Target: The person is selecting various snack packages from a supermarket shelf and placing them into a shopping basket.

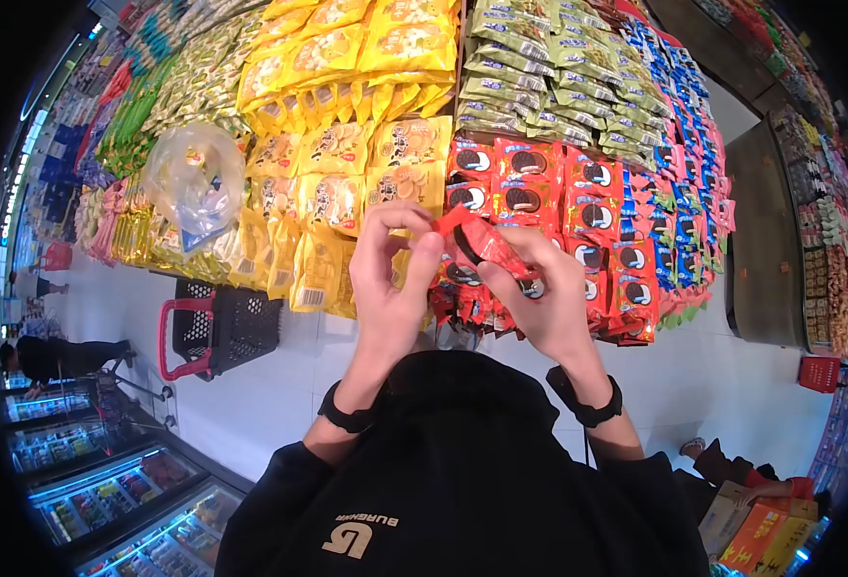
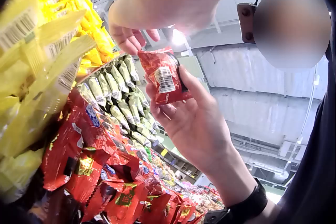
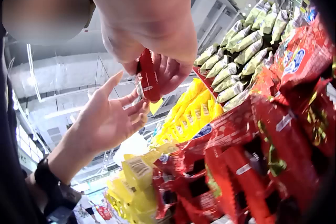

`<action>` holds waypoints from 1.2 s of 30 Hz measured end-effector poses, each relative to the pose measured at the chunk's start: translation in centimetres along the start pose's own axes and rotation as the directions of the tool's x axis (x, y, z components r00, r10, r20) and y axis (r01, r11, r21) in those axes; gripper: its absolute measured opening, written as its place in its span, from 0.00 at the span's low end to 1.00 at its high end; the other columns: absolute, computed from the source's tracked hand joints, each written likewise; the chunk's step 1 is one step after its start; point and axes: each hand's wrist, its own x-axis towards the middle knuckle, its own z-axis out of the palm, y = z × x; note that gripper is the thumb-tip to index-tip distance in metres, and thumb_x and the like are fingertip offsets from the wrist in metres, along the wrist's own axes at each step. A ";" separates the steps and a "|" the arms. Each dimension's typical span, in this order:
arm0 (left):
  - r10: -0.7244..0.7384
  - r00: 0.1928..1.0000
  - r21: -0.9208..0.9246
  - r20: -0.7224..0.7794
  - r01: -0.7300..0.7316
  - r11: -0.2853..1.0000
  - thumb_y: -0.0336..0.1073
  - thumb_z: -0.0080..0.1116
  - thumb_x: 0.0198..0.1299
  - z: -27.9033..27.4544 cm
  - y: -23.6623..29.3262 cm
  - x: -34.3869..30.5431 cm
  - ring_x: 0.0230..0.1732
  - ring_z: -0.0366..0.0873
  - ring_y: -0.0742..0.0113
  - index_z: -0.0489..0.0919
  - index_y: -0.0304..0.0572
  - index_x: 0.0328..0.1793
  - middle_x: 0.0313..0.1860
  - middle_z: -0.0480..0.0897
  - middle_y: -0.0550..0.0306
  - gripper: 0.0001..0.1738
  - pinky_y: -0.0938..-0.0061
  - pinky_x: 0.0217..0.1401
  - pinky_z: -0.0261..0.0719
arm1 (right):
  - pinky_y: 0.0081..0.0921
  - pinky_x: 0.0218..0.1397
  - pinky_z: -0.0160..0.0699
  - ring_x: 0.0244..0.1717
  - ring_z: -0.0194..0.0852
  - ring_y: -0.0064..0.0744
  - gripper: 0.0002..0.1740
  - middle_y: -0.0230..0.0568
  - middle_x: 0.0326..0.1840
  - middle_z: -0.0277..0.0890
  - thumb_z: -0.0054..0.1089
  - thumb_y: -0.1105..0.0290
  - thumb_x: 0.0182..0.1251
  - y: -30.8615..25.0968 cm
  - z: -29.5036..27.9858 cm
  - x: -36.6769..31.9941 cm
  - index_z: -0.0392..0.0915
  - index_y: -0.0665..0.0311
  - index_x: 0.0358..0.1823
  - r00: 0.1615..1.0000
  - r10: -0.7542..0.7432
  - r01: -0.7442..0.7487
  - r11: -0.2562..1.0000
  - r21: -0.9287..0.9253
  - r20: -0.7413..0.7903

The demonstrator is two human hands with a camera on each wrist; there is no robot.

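Observation:
A small red snack packet [image 1: 486,245] with a dark round cookie printed on it is pinched in my right hand [image 1: 549,288], thumb on one side and fingers on the other. Its barcode side faces the left wrist view, where the packet [image 2: 164,77] stands tilted between the thumb and fingers. My left hand [image 1: 390,274] is at the packet's other end, fingertips right at its edge. The right wrist view shows the left thumb [image 3: 113,83] spread apart from the fingers. Below both hands lie rows of matching red packets [image 1: 592,212].
Yellow snack bags [image 1: 332,197] fill the display on the left, green packets [image 1: 558,77] behind. A clear plastic bag [image 1: 193,183] lies on the goods. A dark basket [image 1: 241,327] with a red handle stands on the floor. Other people appear at the far left and lower right.

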 end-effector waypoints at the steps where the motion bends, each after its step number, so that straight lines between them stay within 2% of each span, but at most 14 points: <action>1: -0.006 1.000 0.023 0.013 0.005 1.000 0.33 0.66 0.62 0.0 0.2 0.0 0.41 0.78 0.75 0.75 0.37 0.53 0.38 0.81 0.60 0.17 0.80 0.44 0.72 | 0.32 0.60 0.80 0.58 0.83 0.38 0.20 0.46 0.52 0.84 0.69 0.76 0.62 -0.2 0.2 -0.2 0.78 0.67 0.56 0.994 0.111 -0.112 0.990 0.091 0.013; 2: -0.012 1.000 0.047 0.026 0.010 0.999 0.30 0.72 0.57 0.0 0.5 -0.1 0.44 0.78 0.75 0.74 0.36 0.58 0.40 0.81 0.60 0.24 0.79 0.48 0.73 | 0.26 0.48 0.79 0.46 0.81 0.29 0.19 0.45 0.51 0.84 0.68 0.73 0.65 -0.3 0.2 -0.2 0.77 0.67 0.56 0.988 0.151 -0.152 0.985 0.078 0.010; 3: -0.083 0.993 0.003 0.086 0.083 0.997 0.29 0.72 0.56 -0.1 0.9 -0.1 0.45 0.78 0.75 0.74 0.36 0.59 0.40 0.81 0.60 0.25 0.78 0.49 0.73 | 0.20 0.37 0.77 0.34 0.80 0.20 0.18 0.44 0.50 0.85 0.66 0.71 0.67 -0.3 0.3 -0.2 0.76 0.67 0.55 0.982 0.191 -0.191 0.979 0.065 0.007; 5: -0.214 0.953 -0.073 0.214 0.233 0.970 0.26 0.73 0.55 -0.3 1.6 -0.2 0.46 0.79 0.76 0.74 0.34 0.60 0.42 0.82 0.60 0.27 0.77 0.51 0.75 | 0.16 0.25 0.68 0.22 0.69 0.11 0.17 0.43 0.50 0.85 0.65 0.68 0.69 0.0 0.4 -0.5 0.74 0.66 0.55 0.948 0.318 -0.316 0.936 0.157 0.013; 8: -0.321 0.921 -0.156 0.222 0.358 0.920 0.23 0.73 0.53 -0.7 1.6 -0.6 0.48 0.81 0.74 0.74 0.33 0.62 0.45 0.84 0.56 0.30 0.75 0.56 0.78 | 0.16 0.18 0.49 0.17 0.50 0.04 0.17 0.38 0.48 0.86 0.65 0.66 0.70 -0.3 0.7 -0.6 0.73 0.65 0.55 0.939 0.344 -0.341 0.919 0.200 0.021; 11: -0.313 0.933 -0.169 0.180 0.343 0.924 0.23 0.73 0.53 -1.0 1.5 -0.9 0.49 0.83 0.73 0.74 0.32 0.63 0.46 0.85 0.54 0.30 0.75 0.56 0.79 | 0.15 0.23 0.62 0.22 0.63 0.07 0.18 0.38 0.44 0.85 0.65 0.67 0.70 -1.0 0.8 -0.5 0.73 0.66 0.55 0.921 0.386 -0.386 0.882 0.271 0.053; 15: -0.277 0.956 -0.185 0.094 0.290 0.939 0.22 0.72 0.53 -1.7 1.3 -1.2 0.51 0.83 0.72 0.74 0.31 0.62 0.45 0.85 0.53 0.29 0.74 0.55 0.81 | 0.17 0.36 0.73 0.33 0.74 0.12 0.19 0.38 0.42 0.84 0.64 0.71 0.70 -0.7 1.5 -0.8 0.71 0.67 0.57 0.971 0.228 -0.237 0.957 0.166 0.072; 17: -0.300 0.950 -0.195 0.089 0.312 0.930 0.21 0.72 0.53 -2.0 1.3 -1.1 0.52 0.82 0.69 0.72 0.31 0.65 0.49 0.84 0.49 0.32 0.73 0.55 0.82 | 0.18 0.44 0.76 0.40 0.77 0.15 0.18 0.38 0.42 0.83 0.64 0.73 0.70 -0.8 2.1 -0.8 0.71 0.68 0.58 0.977 0.202 -0.210 0.965 0.156 0.070; 20: -0.290 0.952 -0.220 0.102 0.306 0.926 0.19 0.71 0.52 -2.9 2.4 -0.6 0.54 0.82 0.66 0.68 0.30 0.69 0.56 0.80 0.44 0.37 0.71 0.56 0.84 | 0.16 0.42 0.74 0.37 0.75 0.12 0.15 0.31 0.39 0.82 0.63 0.71 0.71 -1.4 4.0 -0.6 0.74 0.67 0.55 0.939 0.335 -0.314 0.750 0.582 0.075; 23: -0.343 0.917 -0.274 0.205 0.391 0.879 0.17 0.70 0.52 -4.3 3.0 -0.4 0.56 0.81 0.65 0.63 0.33 0.75 0.62 0.75 0.44 0.43 0.71 0.58 0.85 | 0.14 0.41 0.72 0.34 0.72 0.09 0.12 0.25 0.35 0.79 0.60 0.67 0.73 -0.6 4.0 -0.1 0.77 0.64 0.52 0.821 0.521 -0.548 0.598 0.585 0.235; 24: -0.367 0.896 -0.295 0.252 0.432 0.852 0.17 0.70 0.52 -4.8 3.1 -0.3 0.56 0.81 0.65 0.62 0.33 0.75 0.61 0.76 0.45 0.43 0.71 0.58 0.85 | 0.15 0.32 0.69 0.29 0.70 0.09 0.10 0.24 0.31 0.76 0.57 0.64 0.74 -1.1 4.5 0.1 0.78 0.62 0.49 0.797 0.553 -0.567 0.548 0.615 0.242; 28: -0.379 0.868 -0.380 0.319 0.484 0.788 0.17 0.70 0.51 -6.2 3.1 -0.4 0.57 0.80 0.66 0.64 0.36 0.75 0.60 0.78 0.49 0.43 0.70 0.59 0.82 | 0.17 0.20 0.65 0.23 0.72 0.15 0.10 0.27 0.30 0.77 0.56 0.63 0.74 -2.7 6.1 0.8 0.78 0.63 0.43 0.706 0.637 -0.612 0.327 0.720 0.310; 31: -0.373 0.869 -0.416 0.324 0.485 0.769 0.18 0.70 0.50 -7.4 3.1 -0.5 0.57 0.80 0.65 0.66 0.36 0.73 0.60 0.79 0.48 0.42 0.70 0.60 0.81 | 0.16 0.21 0.67 0.21 0.71 0.16 0.11 0.27 0.28 0.76 0.55 0.62 0.75 -2.4 6.8 0.7 0.78 0.63 0.42 0.700 0.621 -0.634 0.315 0.706 0.352; 36: -0.363 0.868 -0.407 0.338 0.483 0.776 0.17 0.70 0.51 -8.8 2.6 -0.8 0.58 0.80 0.65 0.66 0.36 0.73 0.61 0.78 0.48 0.41 0.71 0.61 0.81 | 0.16 0.20 0.66 0.19 0.70 0.16 0.12 0.28 0.27 0.76 0.55 0.62 0.75 -3.3 8.4 0.5 0.78 0.64 0.44 0.700 0.646 -0.622 0.340 0.705 0.306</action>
